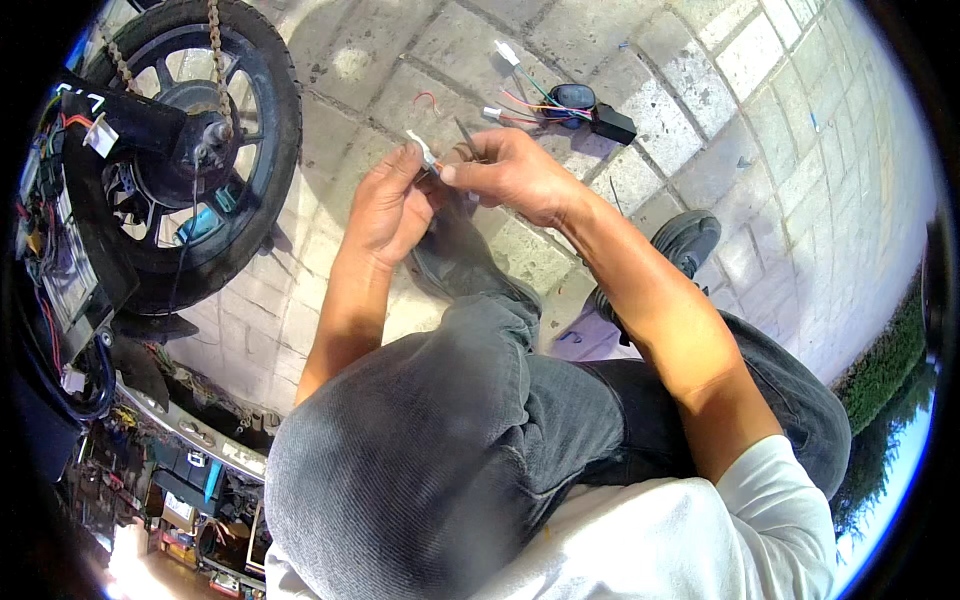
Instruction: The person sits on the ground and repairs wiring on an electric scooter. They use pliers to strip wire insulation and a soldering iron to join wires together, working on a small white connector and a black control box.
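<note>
Currently held piece: a small, narrow, white plastic connector point(423, 148), located at 11 o'clock from the centre of view, above the paving.
Connector long axis: runs from 11 o'clock to 5 o'clock; the free white end points to 11 o'clock, the end with the short orange wire point(437, 170) to 5 o'clock, towards the right thumb.
Left hand: bare left hand point(393, 205), thumb and fingertips pinched together on the connector, no gap showing.
Right hand: bare right hand point(515, 178), thumb and forefinger nearly closed beside the wire end; whether they grip the wire cannot be told. The curled fingers hold a slim, dark, rod-like tool point(465, 134).
Tool axis: 11 o'clock to 5 o'clock, exposed tip towards 11 o'clock.
Wired parts: a black rectangular plastic box point(613, 125) at 1 o'clock, just beside a dark blue, rounded plastic part point(572, 96); multicoloured wires extend towards 9 to 11 o'clock, ending in white plugs.
Wheel: a black-tyred, spoked wheel point(284, 190) at 10 o'clock, with a rusty metal chain point(215, 40) at its upper part.
Footwear: a dark shoe point(688, 243) between 2 and 3 o'clock, on light grey paving blocks point(700, 190).
</note>
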Tool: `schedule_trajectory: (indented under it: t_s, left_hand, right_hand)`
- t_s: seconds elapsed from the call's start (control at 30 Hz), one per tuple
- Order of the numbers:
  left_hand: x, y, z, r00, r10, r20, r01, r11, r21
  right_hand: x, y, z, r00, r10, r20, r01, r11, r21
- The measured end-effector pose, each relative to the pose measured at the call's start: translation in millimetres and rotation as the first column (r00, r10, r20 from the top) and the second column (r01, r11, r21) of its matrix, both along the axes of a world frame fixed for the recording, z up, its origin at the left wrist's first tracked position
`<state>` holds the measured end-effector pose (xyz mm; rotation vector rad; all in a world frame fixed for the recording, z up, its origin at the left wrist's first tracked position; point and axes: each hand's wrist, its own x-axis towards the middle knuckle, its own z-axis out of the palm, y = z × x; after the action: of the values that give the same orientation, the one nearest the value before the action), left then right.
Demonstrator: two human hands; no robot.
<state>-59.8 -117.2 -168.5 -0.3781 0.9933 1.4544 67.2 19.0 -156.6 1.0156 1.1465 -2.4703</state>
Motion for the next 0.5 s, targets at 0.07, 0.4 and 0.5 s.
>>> schedule_trajectory:
  t_s: [0.07,0.4,0.5]
  left_hand:
    - [2.8,-1.6,-2.5,0.998,0.027,0.057,-0.028,0.999,0.016]
    - [-1.7,1.3,3.4,0.997,0.009,0.080,-0.014,0.998,0.054]
    - [-1.4,1.5,5.5,0.996,0.002,0.084,-0.008,0.997,0.070]
  right_hand:
    - [1.7,1.1,-0.7,1.000,-0.006,0.001,0.006,1.000,0.003]
    - [5.9,28.5,-12.2,0.965,-0.262,-0.023,0.262,0.965,-0.015]
    - [5.8,33.6,-15.6,0.971,-0.230,-0.060,0.234,0.970,0.060]
